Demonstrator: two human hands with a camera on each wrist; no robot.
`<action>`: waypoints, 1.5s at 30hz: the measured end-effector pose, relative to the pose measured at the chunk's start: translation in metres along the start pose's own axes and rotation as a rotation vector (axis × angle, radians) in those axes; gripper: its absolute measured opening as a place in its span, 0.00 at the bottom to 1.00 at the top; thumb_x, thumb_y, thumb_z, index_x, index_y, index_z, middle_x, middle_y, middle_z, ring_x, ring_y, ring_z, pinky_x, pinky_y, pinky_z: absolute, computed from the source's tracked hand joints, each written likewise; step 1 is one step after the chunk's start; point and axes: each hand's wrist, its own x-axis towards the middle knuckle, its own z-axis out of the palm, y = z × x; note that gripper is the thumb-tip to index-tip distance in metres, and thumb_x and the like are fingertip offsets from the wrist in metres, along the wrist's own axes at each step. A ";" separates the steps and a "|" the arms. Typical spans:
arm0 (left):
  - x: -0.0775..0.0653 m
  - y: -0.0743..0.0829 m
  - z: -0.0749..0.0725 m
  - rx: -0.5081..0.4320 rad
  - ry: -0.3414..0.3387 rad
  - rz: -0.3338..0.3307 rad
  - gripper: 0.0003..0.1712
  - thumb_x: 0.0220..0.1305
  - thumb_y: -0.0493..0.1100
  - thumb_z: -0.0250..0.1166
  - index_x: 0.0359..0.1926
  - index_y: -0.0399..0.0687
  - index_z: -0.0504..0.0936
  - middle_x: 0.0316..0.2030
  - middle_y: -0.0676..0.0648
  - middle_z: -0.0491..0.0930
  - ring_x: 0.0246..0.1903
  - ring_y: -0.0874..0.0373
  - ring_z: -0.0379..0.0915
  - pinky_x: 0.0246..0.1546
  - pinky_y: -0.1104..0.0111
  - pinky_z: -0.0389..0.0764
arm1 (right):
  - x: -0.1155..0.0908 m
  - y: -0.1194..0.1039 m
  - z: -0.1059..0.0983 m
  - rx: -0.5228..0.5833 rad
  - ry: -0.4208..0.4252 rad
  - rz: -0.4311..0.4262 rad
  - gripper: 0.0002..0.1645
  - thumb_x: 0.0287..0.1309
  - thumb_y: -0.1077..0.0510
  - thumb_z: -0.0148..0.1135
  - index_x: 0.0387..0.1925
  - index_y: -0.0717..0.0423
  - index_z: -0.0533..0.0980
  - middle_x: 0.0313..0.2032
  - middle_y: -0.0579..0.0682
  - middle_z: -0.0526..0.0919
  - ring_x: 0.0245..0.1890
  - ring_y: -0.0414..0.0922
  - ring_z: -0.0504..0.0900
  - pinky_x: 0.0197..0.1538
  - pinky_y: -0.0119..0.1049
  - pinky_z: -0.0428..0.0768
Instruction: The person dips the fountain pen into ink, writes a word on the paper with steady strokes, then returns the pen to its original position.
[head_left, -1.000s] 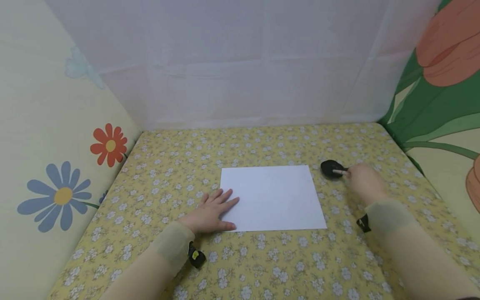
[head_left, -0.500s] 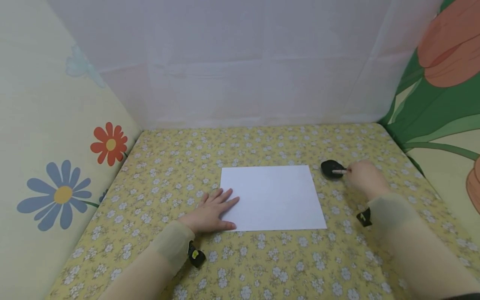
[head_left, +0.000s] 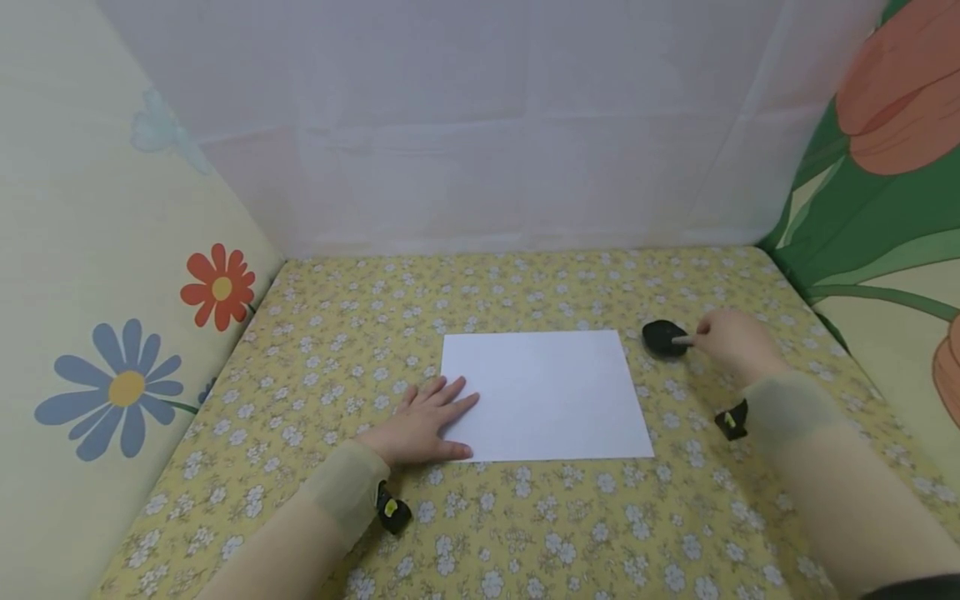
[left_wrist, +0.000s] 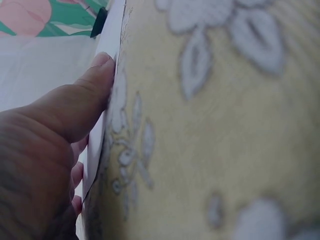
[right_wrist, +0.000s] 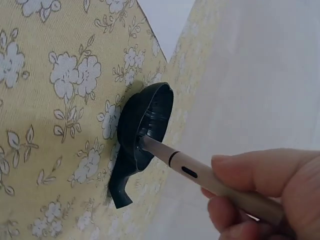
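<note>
My left hand (head_left: 423,425) lies with spread fingers over the left edge of a white sheet of paper (head_left: 558,400). In the left wrist view its thumb (left_wrist: 95,85) rests along the sheet's edge. My right hand (head_left: 738,346) pinches a slim pale pen (right_wrist: 195,172) with a dark slot in its barrel, thumb on one side and fingers on the other. The pen's tip reaches into a small black dish (right_wrist: 132,120) with a short handle, ridged inside, and is partly hidden by the rim. This dish sits on the cloth just right of the paper.
A yellow cloth with white flowers (head_left: 525,517) covers the table. Behind it hangs a white sheet (head_left: 480,167). Flower-printed panels stand at the left (head_left: 97,250) and right (head_left: 892,217). Each wrist wears a band with a small black device.
My right hand has shifted slightly right and away from me, changing the pen's angle in the black dish. The left hand and paper stay in place.
</note>
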 end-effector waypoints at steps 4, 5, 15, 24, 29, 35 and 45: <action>0.000 0.001 0.000 0.005 -0.002 0.004 0.46 0.46 0.74 0.45 0.65 0.63 0.46 0.65 0.50 0.36 0.62 0.49 0.27 0.55 0.47 0.33 | -0.002 0.000 0.000 0.091 0.017 0.061 0.24 0.56 0.49 0.49 0.45 0.66 0.69 0.43 0.66 0.71 0.37 0.58 0.71 0.29 0.44 0.71; 0.000 0.001 0.000 0.006 -0.004 0.004 0.46 0.46 0.74 0.45 0.65 0.63 0.46 0.65 0.50 0.36 0.62 0.49 0.27 0.55 0.47 0.33 | -0.003 0.001 0.000 0.118 0.025 0.074 0.25 0.56 0.48 0.48 0.46 0.66 0.69 0.43 0.66 0.70 0.38 0.59 0.71 0.29 0.45 0.71; -0.001 0.001 -0.001 -0.007 -0.011 0.001 0.47 0.46 0.74 0.45 0.65 0.63 0.46 0.65 0.50 0.36 0.62 0.49 0.26 0.55 0.47 0.32 | -0.002 0.012 0.018 0.475 0.177 0.205 0.36 0.48 0.35 0.52 0.50 0.57 0.68 0.49 0.59 0.68 0.32 0.53 0.70 0.26 0.45 0.70; -0.001 0.001 -0.001 0.005 -0.002 -0.001 0.46 0.47 0.73 0.46 0.65 0.63 0.46 0.65 0.51 0.36 0.62 0.48 0.26 0.55 0.46 0.32 | -0.005 0.016 0.050 0.660 0.338 0.269 0.35 0.47 0.35 0.52 0.50 0.55 0.69 0.44 0.54 0.72 0.38 0.50 0.70 0.30 0.42 0.70; -0.001 0.001 -0.002 -0.001 -0.009 -0.002 0.46 0.47 0.73 0.46 0.65 0.63 0.45 0.65 0.51 0.35 0.62 0.49 0.26 0.55 0.47 0.31 | -0.007 0.017 0.059 0.625 0.352 0.280 0.30 0.52 0.38 0.49 0.49 0.55 0.68 0.42 0.54 0.73 0.34 0.50 0.73 0.24 0.41 0.72; -0.001 0.001 -0.002 0.004 -0.007 -0.002 0.46 0.47 0.73 0.46 0.65 0.63 0.45 0.65 0.51 0.36 0.62 0.49 0.26 0.55 0.47 0.31 | -0.007 0.020 0.061 0.678 0.316 0.304 0.31 0.52 0.37 0.48 0.51 0.52 0.68 0.41 0.53 0.74 0.25 0.46 0.72 0.17 0.40 0.69; -0.001 0.003 -0.003 -0.007 -0.014 0.003 0.46 0.47 0.73 0.46 0.65 0.63 0.46 0.65 0.51 0.36 0.62 0.49 0.26 0.55 0.47 0.31 | -0.005 0.019 0.060 0.710 0.305 0.363 0.30 0.52 0.38 0.49 0.51 0.51 0.68 0.43 0.54 0.75 0.20 0.45 0.71 0.12 0.43 0.66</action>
